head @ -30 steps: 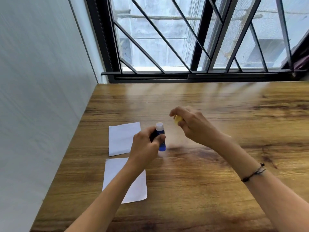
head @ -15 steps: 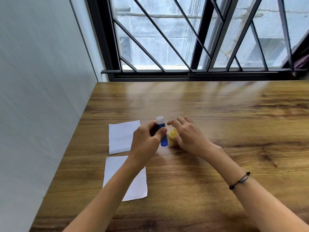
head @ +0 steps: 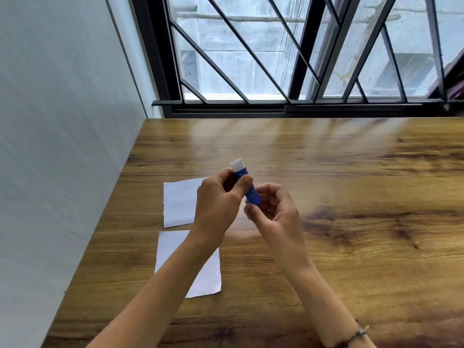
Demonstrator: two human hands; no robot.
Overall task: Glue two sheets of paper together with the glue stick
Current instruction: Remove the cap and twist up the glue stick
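Observation:
My left hand [head: 218, 205] grips a blue glue stick [head: 251, 194] around its middle and holds it tilted above the wooden table [head: 339, 259]. The stick's white uncapped top points up and away. The thumb and fingertips of my right hand [head: 276, 213] pinch the stick's lower end. Two white sheets lie flat on the table to the left, a far sheet [head: 178, 202] and a near sheet [head: 173, 249]. They lie apart with a narrow gap, and my left forearm covers part of each. The yellow cap is not in sight.
A pale wall [head: 62, 146] runs along the table's left edge. A barred window [head: 276, 59] with a dark sill stands behind the far edge. Bare wood stretches to the right of my hands.
My right hand, which held the yellow cap, came down beside the stick and now pinches the stick's bottom end without the cap. The stick has risen a little in my left hand.

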